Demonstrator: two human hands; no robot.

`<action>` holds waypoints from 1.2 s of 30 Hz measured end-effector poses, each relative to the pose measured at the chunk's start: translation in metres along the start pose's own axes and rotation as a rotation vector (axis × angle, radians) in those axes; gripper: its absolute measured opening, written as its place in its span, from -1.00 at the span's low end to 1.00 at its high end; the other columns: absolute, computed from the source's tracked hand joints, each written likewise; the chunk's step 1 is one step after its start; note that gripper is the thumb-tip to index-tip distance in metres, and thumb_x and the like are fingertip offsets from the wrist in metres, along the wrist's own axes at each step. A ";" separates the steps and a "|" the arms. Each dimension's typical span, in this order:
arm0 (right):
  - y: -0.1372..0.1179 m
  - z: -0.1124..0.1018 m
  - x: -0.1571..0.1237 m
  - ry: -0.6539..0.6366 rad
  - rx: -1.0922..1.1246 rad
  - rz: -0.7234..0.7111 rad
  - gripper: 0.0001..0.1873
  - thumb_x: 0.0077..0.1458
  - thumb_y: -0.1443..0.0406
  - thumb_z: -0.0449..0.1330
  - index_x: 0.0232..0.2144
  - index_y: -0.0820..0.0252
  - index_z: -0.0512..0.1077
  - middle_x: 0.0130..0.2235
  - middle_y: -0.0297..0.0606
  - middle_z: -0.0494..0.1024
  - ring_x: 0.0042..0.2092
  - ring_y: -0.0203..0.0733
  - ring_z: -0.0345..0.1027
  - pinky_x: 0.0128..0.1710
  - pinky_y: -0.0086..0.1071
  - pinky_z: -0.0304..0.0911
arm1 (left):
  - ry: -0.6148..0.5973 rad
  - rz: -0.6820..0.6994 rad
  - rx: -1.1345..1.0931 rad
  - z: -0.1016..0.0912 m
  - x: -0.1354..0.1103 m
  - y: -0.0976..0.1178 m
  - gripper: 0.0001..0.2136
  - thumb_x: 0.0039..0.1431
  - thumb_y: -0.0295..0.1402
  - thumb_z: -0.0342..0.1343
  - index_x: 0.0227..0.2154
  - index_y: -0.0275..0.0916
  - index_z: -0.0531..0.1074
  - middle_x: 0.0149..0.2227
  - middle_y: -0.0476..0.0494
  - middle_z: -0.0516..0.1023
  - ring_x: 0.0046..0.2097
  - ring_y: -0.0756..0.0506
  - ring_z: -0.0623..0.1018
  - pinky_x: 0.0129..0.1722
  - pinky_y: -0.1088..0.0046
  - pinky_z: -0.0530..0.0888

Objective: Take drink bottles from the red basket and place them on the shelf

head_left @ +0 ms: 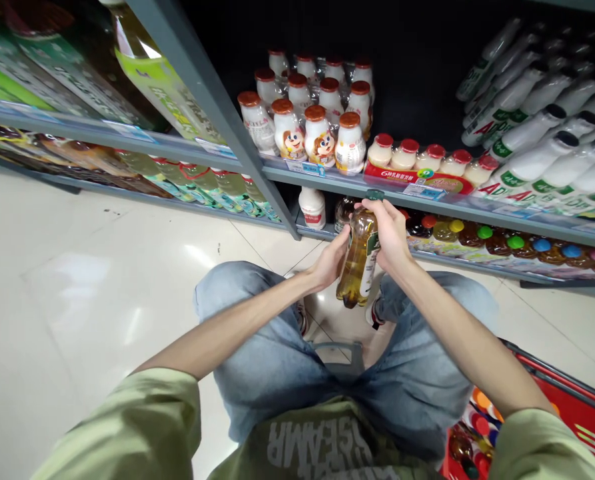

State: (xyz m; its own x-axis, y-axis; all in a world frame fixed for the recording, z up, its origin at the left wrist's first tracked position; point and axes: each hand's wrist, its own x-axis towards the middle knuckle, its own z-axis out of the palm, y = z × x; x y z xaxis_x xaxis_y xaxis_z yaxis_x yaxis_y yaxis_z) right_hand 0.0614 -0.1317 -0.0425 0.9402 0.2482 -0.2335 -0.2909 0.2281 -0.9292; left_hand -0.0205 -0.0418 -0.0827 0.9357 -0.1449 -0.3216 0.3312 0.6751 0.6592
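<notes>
A clear plastic bottle of amber drink (353,270) with a dark green cap is held up between my knees, in front of the lower shelf. My right hand (388,230) is wrapped round its upper part near the cap. From the other side my left hand (331,257) closes on the bottle's body, its fingers partly hidden behind it. The bottle leans slightly, cap toward the shelf. Just behind it on the bottom shelf stand a white bottle (312,207) and a dark bottle (344,212), the latter partly covered.
Red-capped small white bottles (316,137), a red multipack (427,162) and white dark-capped bottles (537,147) fill the upper shelf (337,179). Bottles with coloured caps (487,240) line the bottom right. A red basket (567,400) with several bottles sits beside my right leg.
</notes>
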 end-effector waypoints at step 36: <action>0.005 -0.011 0.000 -0.049 -0.018 -0.025 -0.74 -0.04 0.07 0.32 -0.44 0.13 0.49 -0.37 -0.34 0.55 -0.37 -0.22 0.39 -0.36 -0.35 0.29 | -0.088 -0.016 0.196 -0.010 -0.001 -0.005 -0.35 0.16 0.12 0.04 0.13 -0.28 0.45 0.06 -0.23 0.64 0.15 -0.33 0.54 0.24 0.09 0.33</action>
State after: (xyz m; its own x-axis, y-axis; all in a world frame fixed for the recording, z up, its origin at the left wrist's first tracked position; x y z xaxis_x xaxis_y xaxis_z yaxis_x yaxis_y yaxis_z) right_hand 0.0618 -0.1412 -0.0501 0.9371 0.2889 -0.1958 -0.2636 0.2180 -0.9397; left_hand -0.0241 -0.0381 -0.0923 0.9345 -0.2226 -0.2779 0.3549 0.5203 0.7768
